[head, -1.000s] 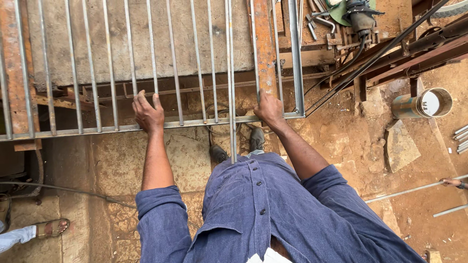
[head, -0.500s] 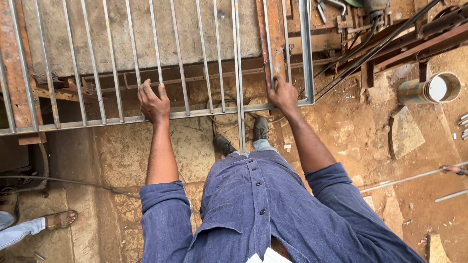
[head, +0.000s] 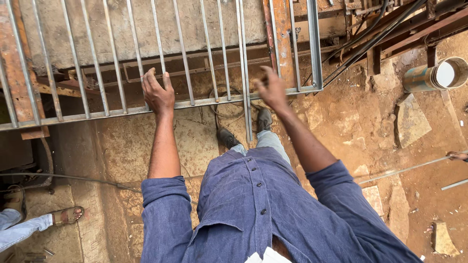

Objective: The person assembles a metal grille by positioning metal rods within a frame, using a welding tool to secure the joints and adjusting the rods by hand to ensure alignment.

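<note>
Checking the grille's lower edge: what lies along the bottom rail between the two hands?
Head view: between the left hand and right hand, the bottom rail carries several upright bars; nothing else rests there.

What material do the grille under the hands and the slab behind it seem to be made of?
Grille: likely bare steel, with thin grey bars, dull sheen and joints that look welded. The left hand rests on its bottom rail; the right hand is blurred near it. Slab: probably concrete, grey, rough and matte, with chipped edges.

No packages, labels, signs or screens appear anywhere in this overhead view of the workshop floor.
</note>
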